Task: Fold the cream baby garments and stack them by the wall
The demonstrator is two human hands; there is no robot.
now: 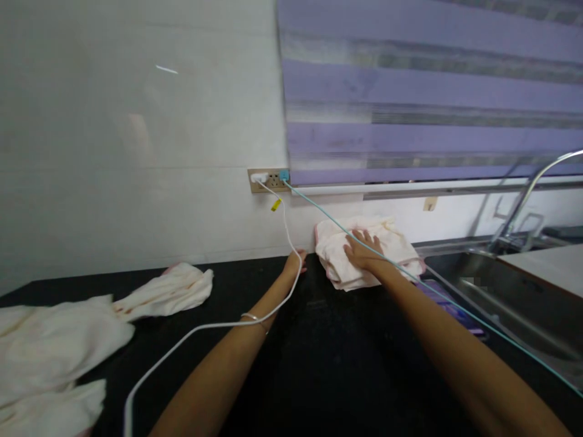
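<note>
My right hand (364, 250) lies flat with spread fingers on a folded white cloth (344, 273) with pink edging. The cloth rests against the wall at the back of the black counter (314, 358). My left hand (296, 262) is at the counter's back edge, left of the cloth and apart from it. Its fingers are mostly turned away and blurred, so their grip cannot be made out. A white cable (218, 326) passes over my left hand and forearm. A light blue cable (324, 212) crosses in front of my right hand and arm.
Both cables run from a wall socket (274, 181). Crumpled white cloths (64, 340) lie on the left. A phone (432, 290) is partly behind my right forearm. To the right are a steel sink (510, 303) and a curved tap (523, 197). A purple striped blind (410, 91) hangs above.
</note>
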